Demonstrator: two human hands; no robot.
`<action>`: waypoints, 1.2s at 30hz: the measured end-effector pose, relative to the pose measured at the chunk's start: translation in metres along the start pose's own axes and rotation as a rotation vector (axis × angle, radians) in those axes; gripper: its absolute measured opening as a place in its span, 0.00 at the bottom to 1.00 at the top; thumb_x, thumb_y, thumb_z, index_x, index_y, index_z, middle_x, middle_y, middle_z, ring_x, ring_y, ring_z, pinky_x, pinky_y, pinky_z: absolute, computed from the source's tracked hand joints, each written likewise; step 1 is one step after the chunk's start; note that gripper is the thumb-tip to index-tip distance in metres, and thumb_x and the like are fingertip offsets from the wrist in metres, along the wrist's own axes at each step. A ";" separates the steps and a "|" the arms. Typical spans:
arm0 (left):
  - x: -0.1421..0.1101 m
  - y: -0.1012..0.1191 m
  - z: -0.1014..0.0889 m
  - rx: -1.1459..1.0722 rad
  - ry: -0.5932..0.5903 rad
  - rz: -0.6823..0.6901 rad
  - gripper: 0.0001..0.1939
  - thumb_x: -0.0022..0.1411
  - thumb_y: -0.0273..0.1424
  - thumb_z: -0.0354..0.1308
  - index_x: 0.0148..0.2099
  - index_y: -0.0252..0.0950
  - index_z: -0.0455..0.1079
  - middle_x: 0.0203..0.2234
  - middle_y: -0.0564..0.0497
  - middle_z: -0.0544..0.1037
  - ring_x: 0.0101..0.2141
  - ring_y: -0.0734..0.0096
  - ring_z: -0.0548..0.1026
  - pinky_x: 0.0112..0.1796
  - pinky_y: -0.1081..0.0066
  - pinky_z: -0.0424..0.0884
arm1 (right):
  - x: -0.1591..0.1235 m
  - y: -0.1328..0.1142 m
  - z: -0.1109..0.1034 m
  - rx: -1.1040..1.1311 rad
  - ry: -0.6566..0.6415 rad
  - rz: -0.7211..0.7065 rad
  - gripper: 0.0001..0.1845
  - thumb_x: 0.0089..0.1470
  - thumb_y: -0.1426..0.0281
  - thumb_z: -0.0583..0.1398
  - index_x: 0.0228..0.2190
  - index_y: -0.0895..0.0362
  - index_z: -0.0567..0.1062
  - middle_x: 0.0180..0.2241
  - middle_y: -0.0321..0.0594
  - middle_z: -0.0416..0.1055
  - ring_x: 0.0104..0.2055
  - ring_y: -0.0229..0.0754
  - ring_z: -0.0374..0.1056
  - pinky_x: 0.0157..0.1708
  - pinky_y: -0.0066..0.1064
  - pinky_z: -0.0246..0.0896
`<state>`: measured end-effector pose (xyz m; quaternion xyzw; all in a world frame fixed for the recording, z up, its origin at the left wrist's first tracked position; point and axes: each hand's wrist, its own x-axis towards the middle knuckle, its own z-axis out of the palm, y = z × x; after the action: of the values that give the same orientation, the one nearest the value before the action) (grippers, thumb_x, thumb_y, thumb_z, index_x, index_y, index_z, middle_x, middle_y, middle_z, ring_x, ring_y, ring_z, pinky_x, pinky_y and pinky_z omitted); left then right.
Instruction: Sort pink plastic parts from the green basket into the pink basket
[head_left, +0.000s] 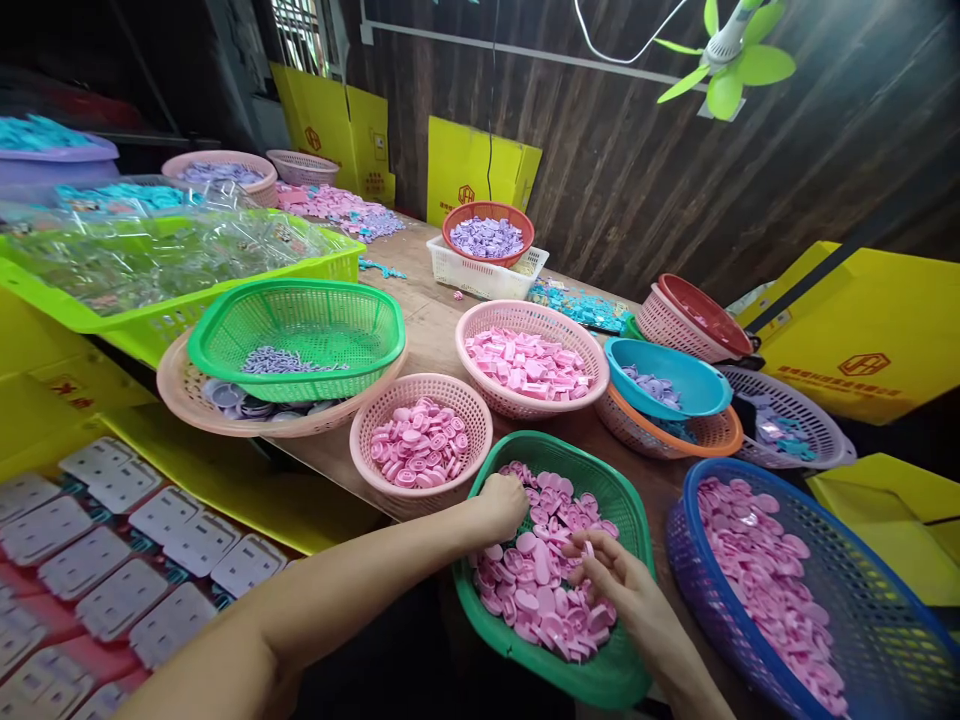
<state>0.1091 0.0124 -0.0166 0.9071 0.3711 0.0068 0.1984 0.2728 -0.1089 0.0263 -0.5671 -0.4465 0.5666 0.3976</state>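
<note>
A dark green basket filled with pink plastic pieces, many of them oval, sits in front of me. My left hand is closed over the basket's left side, knuckles up; whatever its fingers hold is hidden. At the right side of the same basket, my right hand has its fingers curled, with a small pink oval piece between thumb and fingers. Just beyond the left hand stands a round pink basket of similar pink pieces.
A blue basket with pink pieces is close on the right. Behind are a pink basket of blocky pieces, a turquoise bowl and a bright green basket. Grey-white panels lie lower left; a green fan hangs above.
</note>
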 end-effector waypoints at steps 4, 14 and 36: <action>-0.007 0.007 -0.011 -0.111 0.026 -0.009 0.12 0.46 0.30 0.61 0.35 0.29 0.68 0.29 0.42 0.74 0.30 0.63 0.73 0.27 0.72 0.64 | 0.004 0.004 0.000 -0.125 0.117 -0.068 0.18 0.45 0.61 0.62 0.38 0.56 0.74 0.32 0.39 0.71 0.33 0.42 0.66 0.31 0.29 0.61; -0.042 0.040 -0.026 -1.196 0.119 0.001 0.18 0.44 0.41 0.62 0.28 0.33 0.60 0.18 0.55 0.69 0.23 0.72 0.71 0.22 0.76 0.62 | 0.009 -0.005 0.024 0.093 0.163 -0.117 0.18 0.45 0.63 0.63 0.39 0.54 0.71 0.30 0.38 0.70 0.29 0.41 0.66 0.29 0.29 0.62; -0.058 0.034 -0.034 -1.459 0.278 0.032 0.17 0.48 0.32 0.62 0.40 0.29 0.71 0.30 0.46 0.74 0.30 0.70 0.72 0.33 0.71 0.68 | 0.003 -0.018 0.028 0.185 0.180 -0.093 0.18 0.43 0.64 0.64 0.38 0.55 0.72 0.24 0.35 0.70 0.27 0.37 0.65 0.29 0.27 0.61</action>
<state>0.0847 -0.0363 0.0354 0.5408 0.2806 0.3694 0.7017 0.2435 -0.1023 0.0410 -0.5553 -0.3808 0.5330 0.5124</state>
